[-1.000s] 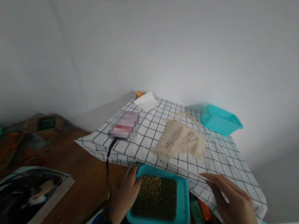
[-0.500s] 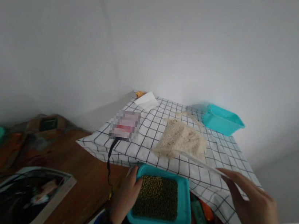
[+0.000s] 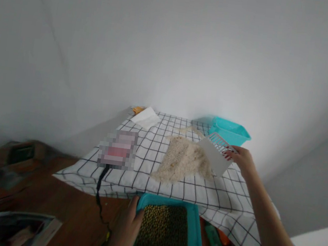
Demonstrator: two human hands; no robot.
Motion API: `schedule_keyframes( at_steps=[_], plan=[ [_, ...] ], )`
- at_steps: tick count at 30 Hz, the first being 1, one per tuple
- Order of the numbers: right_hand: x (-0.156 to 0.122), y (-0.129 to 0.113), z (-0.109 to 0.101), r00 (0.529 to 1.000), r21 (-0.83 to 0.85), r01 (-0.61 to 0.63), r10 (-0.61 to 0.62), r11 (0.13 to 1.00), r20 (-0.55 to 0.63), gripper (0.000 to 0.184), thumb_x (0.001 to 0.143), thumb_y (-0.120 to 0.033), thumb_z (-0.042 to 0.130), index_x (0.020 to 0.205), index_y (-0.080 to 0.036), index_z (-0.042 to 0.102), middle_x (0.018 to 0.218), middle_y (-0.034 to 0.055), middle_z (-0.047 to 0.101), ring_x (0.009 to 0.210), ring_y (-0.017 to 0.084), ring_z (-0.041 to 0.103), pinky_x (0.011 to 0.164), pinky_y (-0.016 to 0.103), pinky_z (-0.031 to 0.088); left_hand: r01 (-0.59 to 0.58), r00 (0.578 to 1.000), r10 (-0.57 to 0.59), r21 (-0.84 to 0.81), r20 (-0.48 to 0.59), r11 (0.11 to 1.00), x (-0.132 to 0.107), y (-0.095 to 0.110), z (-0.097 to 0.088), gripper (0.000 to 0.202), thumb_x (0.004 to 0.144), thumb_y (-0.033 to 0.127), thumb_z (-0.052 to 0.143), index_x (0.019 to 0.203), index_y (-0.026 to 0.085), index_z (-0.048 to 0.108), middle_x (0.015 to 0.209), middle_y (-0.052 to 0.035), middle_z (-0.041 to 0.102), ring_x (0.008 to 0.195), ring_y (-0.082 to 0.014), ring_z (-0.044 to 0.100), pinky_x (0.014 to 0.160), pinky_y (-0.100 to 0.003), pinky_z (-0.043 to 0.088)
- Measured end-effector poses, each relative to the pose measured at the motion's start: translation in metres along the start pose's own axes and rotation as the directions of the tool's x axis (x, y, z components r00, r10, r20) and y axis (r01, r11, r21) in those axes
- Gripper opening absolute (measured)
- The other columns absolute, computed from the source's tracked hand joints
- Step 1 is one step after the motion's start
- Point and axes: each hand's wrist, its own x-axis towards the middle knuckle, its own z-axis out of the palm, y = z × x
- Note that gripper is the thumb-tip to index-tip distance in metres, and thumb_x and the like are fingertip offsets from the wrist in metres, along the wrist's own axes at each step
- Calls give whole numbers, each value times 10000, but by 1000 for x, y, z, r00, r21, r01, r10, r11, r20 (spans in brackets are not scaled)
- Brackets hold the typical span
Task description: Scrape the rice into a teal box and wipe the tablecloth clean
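Note:
My left hand [image 3: 124,230] grips the left rim of a teal tray [image 3: 197,240] filled with green beans [image 3: 163,232], held low in front of me. My right hand [image 3: 242,159] is stretched out over the checked cloth [image 3: 146,165] and is closed on a white slotted plastic board [image 3: 215,156], held upright at the right edge of a pile of pale grain [image 3: 181,159] lying on the cloth.
An empty teal tray [image 3: 231,131] stands at the cloth's far right by the wall. A white folded paper [image 3: 145,117] lies at the far left corner, a blurred pink item [image 3: 116,154] with a black cord nearer. Brown wooden surface [image 3: 52,193] extends left.
My right hand has lifted from the cloth's near edge and reached forward, now holding the white slotted board upright beside the grain pile. The left hand keeps hold of the bean tray.

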Motion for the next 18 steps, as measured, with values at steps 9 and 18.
schedule_keyframes(
  at_steps=[9,18],
  plan=[
    [-3,4,25,993,193,-20,-3,981,120,385,622,-368,612,881,-112,737,681,83,718,567,195,626,531,287,462,19,1000,-19,18,-2,1000,7,-6,6,606,875,316,269,1384,17,404,1392,-226,564,1323,-293,501,1124,-432,367],
    [-16,-42,28,988,45,144,-146,989,45,295,674,-269,584,890,-145,742,653,25,692,584,177,586,560,266,418,-10,1000,10,-16,-13,1000,7,-5,5,577,877,298,283,1348,0,429,1427,-248,516,1340,-305,476,1132,-463,351]
  ],
)
